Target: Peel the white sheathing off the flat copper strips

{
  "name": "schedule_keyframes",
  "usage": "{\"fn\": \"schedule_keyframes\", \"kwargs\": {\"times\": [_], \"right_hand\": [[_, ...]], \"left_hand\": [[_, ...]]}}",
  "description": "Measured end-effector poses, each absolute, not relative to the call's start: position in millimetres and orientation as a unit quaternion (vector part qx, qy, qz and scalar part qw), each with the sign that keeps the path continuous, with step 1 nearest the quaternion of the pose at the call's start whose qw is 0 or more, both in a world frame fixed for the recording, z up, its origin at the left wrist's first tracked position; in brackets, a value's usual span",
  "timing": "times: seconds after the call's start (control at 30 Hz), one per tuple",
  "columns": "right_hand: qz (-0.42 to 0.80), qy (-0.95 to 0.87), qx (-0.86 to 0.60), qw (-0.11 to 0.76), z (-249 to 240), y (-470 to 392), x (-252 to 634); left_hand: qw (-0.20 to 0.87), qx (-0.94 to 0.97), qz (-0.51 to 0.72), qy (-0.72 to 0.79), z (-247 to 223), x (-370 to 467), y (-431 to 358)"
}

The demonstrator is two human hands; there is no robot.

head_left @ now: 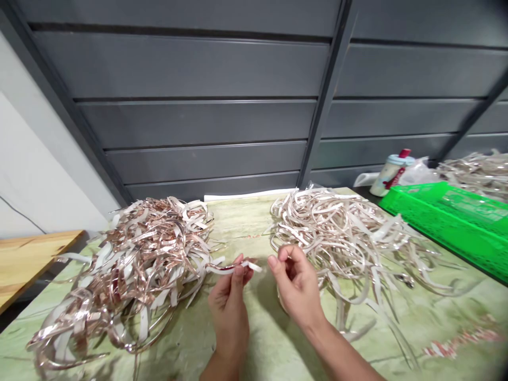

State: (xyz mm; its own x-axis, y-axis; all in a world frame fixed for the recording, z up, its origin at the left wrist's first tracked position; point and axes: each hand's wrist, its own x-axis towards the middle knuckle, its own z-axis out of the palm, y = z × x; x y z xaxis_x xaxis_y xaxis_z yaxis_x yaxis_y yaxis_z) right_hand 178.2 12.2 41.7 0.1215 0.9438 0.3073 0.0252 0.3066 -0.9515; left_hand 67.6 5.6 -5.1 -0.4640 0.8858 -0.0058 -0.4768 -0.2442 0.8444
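Observation:
My left hand (232,291) pinches a thin strip (226,269), shiny rose-gold on one side and white at its end. The strip's white end points toward my right hand (296,280), whose thumb and curled fingers are apart, with nothing visible between them. On the left of the table lies a tangled heap of rose-gold and white strips (146,254). Another heap of paler, looped strips (329,233) spreads behind and to the right of my right hand.
A green plastic basket (456,211) stands on the right, near a lidded cup (391,174) and more strips (480,172). The patterned green table (242,222) shows between the heaps. A wooden surface (35,254) is at the left, and grey panels (198,69) rise behind.

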Motion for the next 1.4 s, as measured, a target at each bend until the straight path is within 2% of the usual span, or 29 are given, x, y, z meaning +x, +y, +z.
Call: {"fn": "schedule_keyframes", "kwargs": {"times": [0.17, 0.27, 0.4, 0.7, 1.4], "right_hand": [[0.392, -0.627, -0.475, 0.477, 44, 16, 174], [0.367, -0.654, -0.495, 0.439, 43, 15, 167], [0.359, -0.649, -0.51, 0.436, 39, 11, 162], [0.426, -0.621, -0.477, 0.453, 30, 6, 162], [0.566, -0.539, -0.446, 0.437, 15, 4, 178]], "left_hand": [[0.49, 0.242, 0.75, 0.372, -2, 69, 4], [0.505, 0.25, 0.744, 0.359, -2, 68, 3], [0.522, 0.233, 0.736, 0.362, 1, 66, 4], [0.526, 0.157, 0.746, 0.378, 11, 66, 4], [0.506, 0.204, 0.709, 0.447, 5, 54, 12]]}}
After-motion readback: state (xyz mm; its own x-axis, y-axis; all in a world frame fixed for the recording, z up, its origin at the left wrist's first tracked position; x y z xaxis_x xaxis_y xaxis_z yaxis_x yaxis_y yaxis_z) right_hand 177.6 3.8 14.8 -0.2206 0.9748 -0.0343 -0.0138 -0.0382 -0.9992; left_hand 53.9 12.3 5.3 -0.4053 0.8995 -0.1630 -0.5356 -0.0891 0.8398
